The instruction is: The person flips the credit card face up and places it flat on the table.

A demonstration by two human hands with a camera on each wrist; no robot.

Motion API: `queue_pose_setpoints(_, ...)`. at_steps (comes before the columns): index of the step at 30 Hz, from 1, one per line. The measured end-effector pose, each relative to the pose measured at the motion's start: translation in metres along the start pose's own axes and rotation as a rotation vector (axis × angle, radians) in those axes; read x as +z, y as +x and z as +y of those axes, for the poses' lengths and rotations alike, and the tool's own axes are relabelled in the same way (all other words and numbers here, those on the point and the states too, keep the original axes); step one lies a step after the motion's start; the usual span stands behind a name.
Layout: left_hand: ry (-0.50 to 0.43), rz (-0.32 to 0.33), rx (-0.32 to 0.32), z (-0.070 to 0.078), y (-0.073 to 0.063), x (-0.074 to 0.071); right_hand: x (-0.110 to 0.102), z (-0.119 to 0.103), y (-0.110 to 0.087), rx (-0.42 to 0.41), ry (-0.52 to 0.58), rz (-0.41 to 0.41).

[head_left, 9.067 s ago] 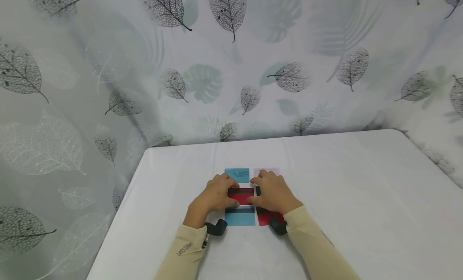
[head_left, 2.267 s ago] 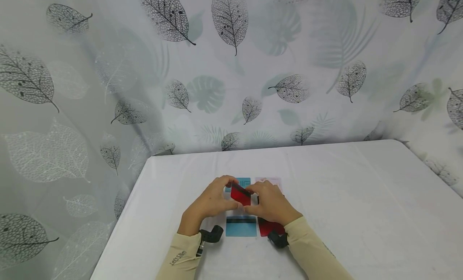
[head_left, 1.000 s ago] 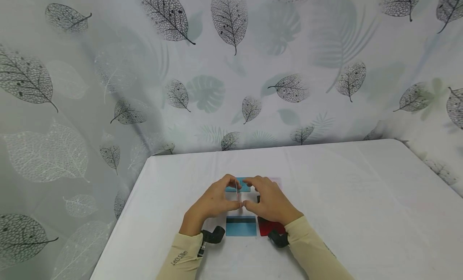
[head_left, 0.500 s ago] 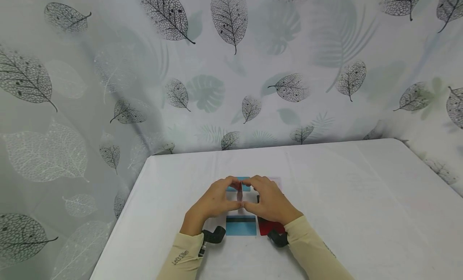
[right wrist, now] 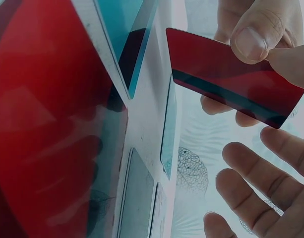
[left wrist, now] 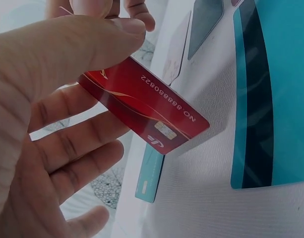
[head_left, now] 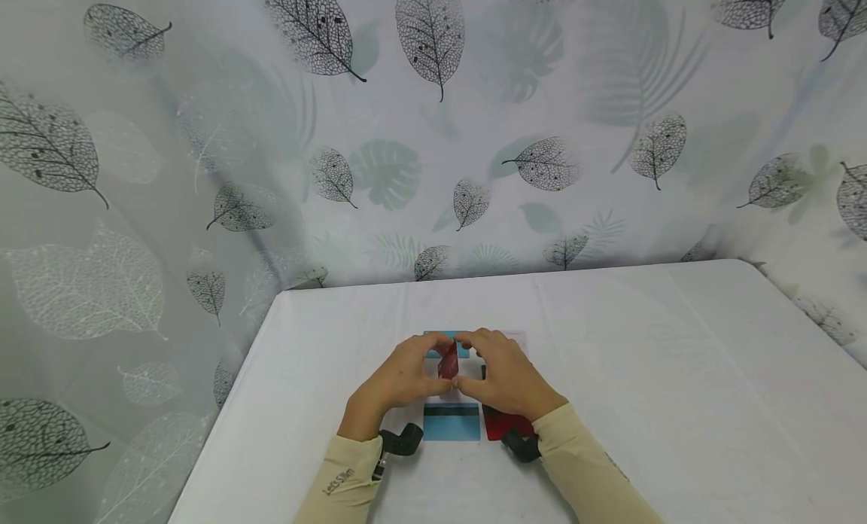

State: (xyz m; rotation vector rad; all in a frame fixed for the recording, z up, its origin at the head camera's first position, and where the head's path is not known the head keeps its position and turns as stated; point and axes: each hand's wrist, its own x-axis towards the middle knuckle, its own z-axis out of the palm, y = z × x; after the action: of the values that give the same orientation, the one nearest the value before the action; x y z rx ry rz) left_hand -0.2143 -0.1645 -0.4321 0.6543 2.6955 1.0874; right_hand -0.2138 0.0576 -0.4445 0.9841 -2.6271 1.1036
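Above the table, both hands hold up a red card [head_left: 448, 362] at a slant. The left wrist view shows its printed face [left wrist: 147, 104] with a number, gold curves and a chip; the right wrist view shows its back with a dark stripe. My left hand [head_left: 400, 370] pinches one end, thumb on the face and fingers behind. My right hand [head_left: 508, 373] is at the same end: in the right wrist view its thumb overlaps the card and its index fingertip meets a corner. Its other fingers [right wrist: 256, 168] are spread. Exact contact of the right fingertips is partly hidden.
On the white table [head_left: 643, 373], a blue striped card [head_left: 451, 426] lies in front of the hands. Another red card [head_left: 500, 424] sits partly under the right wrist. Beyond the hands lie a blue card [head_left: 463, 351] and a pale pink card [head_left: 518, 336]. A dark-edged card [head_left: 484, 371] is mostly hidden.
The red card lay flat between the hands at first. It was then lifted, striped side showing, turned edge-on, and now shows its other face. The hands stay nearly in place.
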Motion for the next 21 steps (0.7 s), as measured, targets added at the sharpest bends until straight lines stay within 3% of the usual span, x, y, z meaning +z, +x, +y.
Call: queue_pose_setpoints(21, 0.065, -0.008, -0.036, 0.0009, 0.0000, 0.0026, 0.0015, 0.0018, -0.0006, 0.028, -0.059, -0.021)
